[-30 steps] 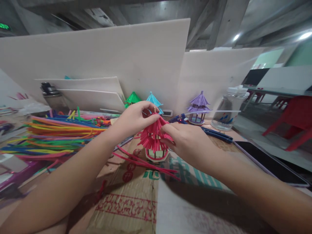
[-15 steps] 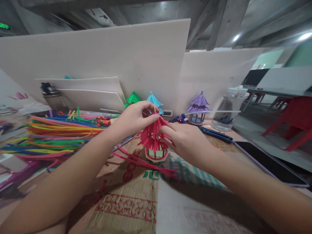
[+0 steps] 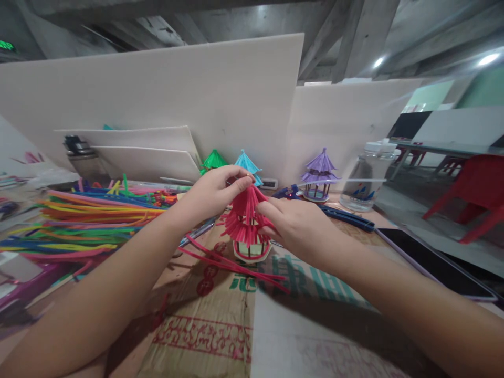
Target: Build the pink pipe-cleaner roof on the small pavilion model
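1. The left hand (image 3: 214,193) has its thumb and fingers closed at the peak of the red pavilion (image 3: 247,231), pinching the top of its upper roof.
2. The right hand (image 3: 293,220) has its thumb and index finger closed on the red strips at the right side of that same roof; its other fingers curl beneath, partly hidden, so their exact hold cannot be told.
3. The red pavilion stands upright between the two hands, directly below the left fingertips and just left of the right ones. Two fringed roof tiers show, with dark posts and a pale, red-edged base under them.
4. Below the fingers, in front of the base, loose red stems (image 3: 236,266) lie crossed over the printed cardboard (image 3: 200,320). A white sheet (image 3: 315,341) covers its right part, nearer the wearer.
5. Just behind the left fingers are the light blue pavilion (image 3: 243,157) and, farther left, the green pavilion (image 3: 213,158).
6. Beyond the right fingers, to the right, are the blue tool (image 3: 288,192), the purple pavilion (image 3: 321,170) and the clear bottle (image 3: 364,181).
7. Well to the right of the right fingers lies the phone (image 3: 429,260), dark screen up.
8. Well left of the left fingers spreads a pile of multicoloured stems (image 3: 102,210).
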A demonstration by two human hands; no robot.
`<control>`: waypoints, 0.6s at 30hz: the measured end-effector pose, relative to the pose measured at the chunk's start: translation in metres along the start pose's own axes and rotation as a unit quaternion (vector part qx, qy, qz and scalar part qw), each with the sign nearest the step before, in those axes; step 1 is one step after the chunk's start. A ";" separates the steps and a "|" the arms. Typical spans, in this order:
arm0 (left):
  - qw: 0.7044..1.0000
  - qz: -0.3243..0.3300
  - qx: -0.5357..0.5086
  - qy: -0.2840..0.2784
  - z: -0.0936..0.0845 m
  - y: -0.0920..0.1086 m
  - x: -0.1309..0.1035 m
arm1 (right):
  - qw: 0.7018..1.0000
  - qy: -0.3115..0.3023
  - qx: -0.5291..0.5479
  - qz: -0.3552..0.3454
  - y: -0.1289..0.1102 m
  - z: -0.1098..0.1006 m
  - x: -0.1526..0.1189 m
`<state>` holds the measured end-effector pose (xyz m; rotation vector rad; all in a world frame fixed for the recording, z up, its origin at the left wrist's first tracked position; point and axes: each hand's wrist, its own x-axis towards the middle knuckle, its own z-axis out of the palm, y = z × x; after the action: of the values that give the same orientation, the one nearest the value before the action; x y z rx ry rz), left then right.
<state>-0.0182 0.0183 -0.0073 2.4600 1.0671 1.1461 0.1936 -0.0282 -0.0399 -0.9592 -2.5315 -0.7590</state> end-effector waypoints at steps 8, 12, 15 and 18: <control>0.999 -0.015 -0.038 -0.011 0.005 0.008 -0.002 | 0.999 0.014 -0.033 -0.025 0.000 0.002 -0.002; 0.999 -0.014 -0.042 -0.011 0.006 0.009 -0.003 | 0.999 0.010 -0.029 -0.014 0.000 0.002 -0.002; 0.999 0.000 -0.040 -0.001 0.007 0.008 -0.003 | 1.000 0.008 -0.027 -0.009 -0.001 0.001 -0.001; 0.999 0.001 -0.032 0.005 0.007 0.008 -0.004 | 1.000 0.006 -0.021 -0.007 -0.001 0.001 0.000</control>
<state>-0.0105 0.0110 -0.0107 2.4090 1.0152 1.1766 0.1935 -0.0284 -0.0408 -0.9476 -2.5248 -0.8216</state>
